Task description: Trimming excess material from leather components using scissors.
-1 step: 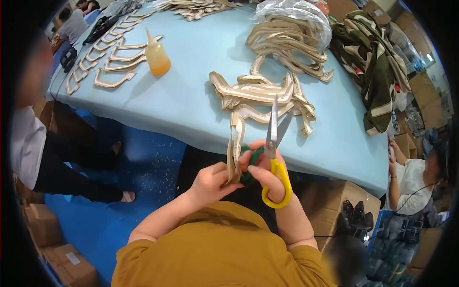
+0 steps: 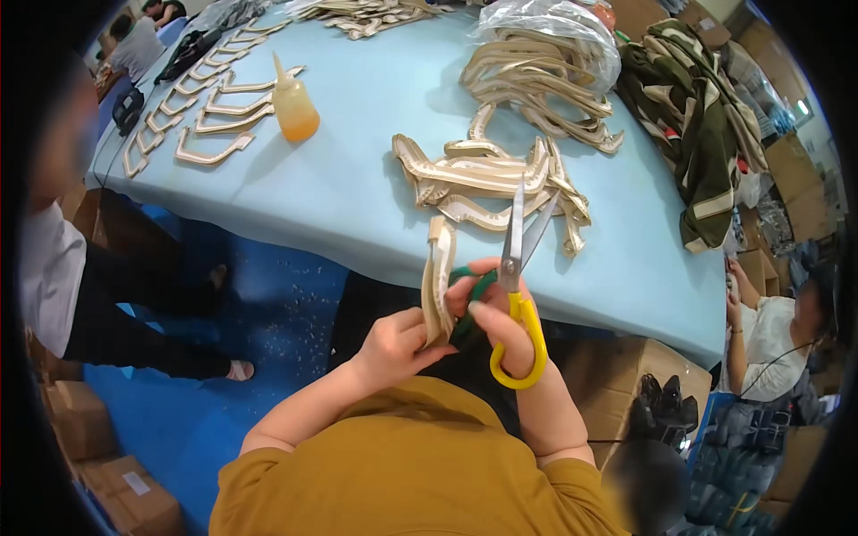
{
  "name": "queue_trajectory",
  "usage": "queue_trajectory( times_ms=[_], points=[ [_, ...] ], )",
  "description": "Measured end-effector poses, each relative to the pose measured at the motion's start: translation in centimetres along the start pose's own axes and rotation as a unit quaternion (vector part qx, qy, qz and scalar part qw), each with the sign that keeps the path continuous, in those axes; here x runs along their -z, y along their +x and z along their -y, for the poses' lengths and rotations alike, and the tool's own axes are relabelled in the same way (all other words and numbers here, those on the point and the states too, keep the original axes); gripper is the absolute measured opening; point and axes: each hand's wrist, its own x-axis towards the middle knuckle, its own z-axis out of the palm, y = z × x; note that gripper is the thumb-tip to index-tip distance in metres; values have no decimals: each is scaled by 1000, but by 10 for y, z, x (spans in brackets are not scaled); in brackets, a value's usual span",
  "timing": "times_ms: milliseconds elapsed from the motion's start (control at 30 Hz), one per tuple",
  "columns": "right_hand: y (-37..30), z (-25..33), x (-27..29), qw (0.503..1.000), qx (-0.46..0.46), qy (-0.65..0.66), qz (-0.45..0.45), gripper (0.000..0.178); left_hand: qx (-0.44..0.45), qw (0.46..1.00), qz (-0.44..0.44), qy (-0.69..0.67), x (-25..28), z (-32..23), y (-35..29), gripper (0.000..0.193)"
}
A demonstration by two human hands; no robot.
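Held upright btwn two hands: a beige strip (image 2: 438, 281), long axis running approx. straight away from the wearer's chest, just L of the scissors (image 2: 510, 266). The L hand (image 2: 393, 344), nearer of the two, pinches its near end; the far end sticks up free, in front of the surface (image 2: 357, 116). The R hand (image 2: 496, 313) is wrapped round the scissors' handles, blades parted, tips pointing away and a bit R, so the strip lies outside the blades, roughly alongside. R fingers and the green handle (image 2: 464, 332) sit btwn the two (whether they touch the strip, can't tell).

Beyond, on the surface, a pile of strips (image 2: 483, 174) lies behind the blade tips, close in view. Farther L, a squeeze bottle w/ orange liquid (image 2: 298, 116) stands next to spaced-out bent strips (image 2: 237, 109). Back R: a bundle (image 2: 536, 76) partly under a plastic bag (image 2: 536, 18), w/ dark-green cloth (image 2: 702, 134) draped alongside.
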Motion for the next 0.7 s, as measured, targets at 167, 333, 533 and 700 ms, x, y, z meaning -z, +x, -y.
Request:
queue_trajectory(
  times_ms=[167, 333, 533, 700],
  points=[
    [2, -5, 6, 980, 36, -181, -78, 36, -8, 1000, -12, 26, -12, -4, -14, 30],
    [2, 8, 7, 996, -5, 44, -76, 42, 4, 998, 59, 1, -22, -1, -21, 31],
    [3, 3, 2, 998, -19, -15, -59, 39, 216, 943, 61, -248, 5, 1, -15, 67],
    [-4, 1, -18, 988, -55, -125, -75, 37, 306, 864, -29, -399, 18, -4, 15, 38]
  ],
)
